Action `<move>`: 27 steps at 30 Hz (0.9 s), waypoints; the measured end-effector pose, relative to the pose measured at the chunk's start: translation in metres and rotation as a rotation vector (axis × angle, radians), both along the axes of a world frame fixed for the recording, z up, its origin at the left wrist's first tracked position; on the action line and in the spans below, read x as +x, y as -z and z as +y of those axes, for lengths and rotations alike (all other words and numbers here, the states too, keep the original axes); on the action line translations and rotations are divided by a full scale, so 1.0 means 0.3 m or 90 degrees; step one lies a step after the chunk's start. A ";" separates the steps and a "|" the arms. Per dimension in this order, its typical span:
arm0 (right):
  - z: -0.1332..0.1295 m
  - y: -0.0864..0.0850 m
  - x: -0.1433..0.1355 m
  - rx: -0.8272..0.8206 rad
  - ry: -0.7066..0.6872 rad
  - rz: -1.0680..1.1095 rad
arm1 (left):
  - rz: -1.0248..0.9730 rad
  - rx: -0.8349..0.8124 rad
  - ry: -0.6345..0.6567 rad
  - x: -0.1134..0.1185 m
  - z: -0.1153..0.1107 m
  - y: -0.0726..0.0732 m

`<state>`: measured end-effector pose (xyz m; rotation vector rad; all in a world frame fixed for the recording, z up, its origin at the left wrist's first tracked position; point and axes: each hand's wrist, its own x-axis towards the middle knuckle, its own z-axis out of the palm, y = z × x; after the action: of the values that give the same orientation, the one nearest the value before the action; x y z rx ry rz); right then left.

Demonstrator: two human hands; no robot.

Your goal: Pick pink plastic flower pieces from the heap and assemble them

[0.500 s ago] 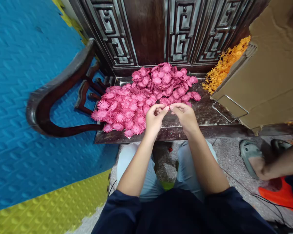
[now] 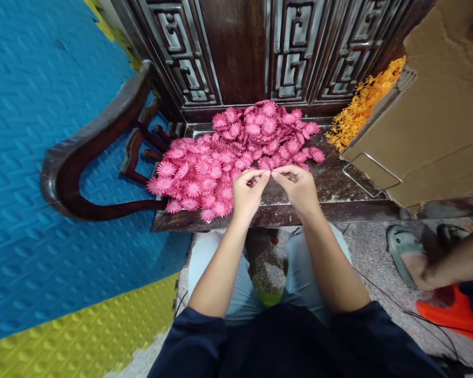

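Note:
A heap of pink plastic flower heads [image 2: 236, 152] lies on the seat of a dark wooden chair [image 2: 339, 184]. My left hand [image 2: 247, 194] and my right hand [image 2: 297, 188] meet fingertip to fingertip just in front of the heap. Together they pinch a small pink flower piece [image 2: 270, 172], mostly hidden by the fingers. Both wrists hover over the seat's front edge.
A cardboard box [image 2: 429, 121] with orange plastic flower parts [image 2: 360, 105] stands on the right of the seat. The curved chair arm [image 2: 90, 142] rises at left beside blue and yellow foam mats [image 2: 31, 157]. Another person's leg and sandal [image 2: 410, 252] are at right.
Both hands have shifted very slightly to the left; their fingertips stay pinched together on the small pink piece.

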<state>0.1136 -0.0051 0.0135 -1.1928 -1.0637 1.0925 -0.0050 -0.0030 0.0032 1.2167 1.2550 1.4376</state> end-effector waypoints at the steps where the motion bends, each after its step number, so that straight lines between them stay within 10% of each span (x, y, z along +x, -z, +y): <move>1: 0.001 0.000 0.001 -0.002 0.000 0.003 | -0.007 -0.002 0.007 -0.001 0.000 0.000; 27: -0.004 -0.020 0.002 -0.067 -0.022 0.092 | 0.031 0.067 0.001 -0.016 -0.006 -0.023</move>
<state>0.1142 -0.0064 0.0194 -1.1619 -0.9286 1.2554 -0.0098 -0.0049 0.0102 1.3301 1.2235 1.4958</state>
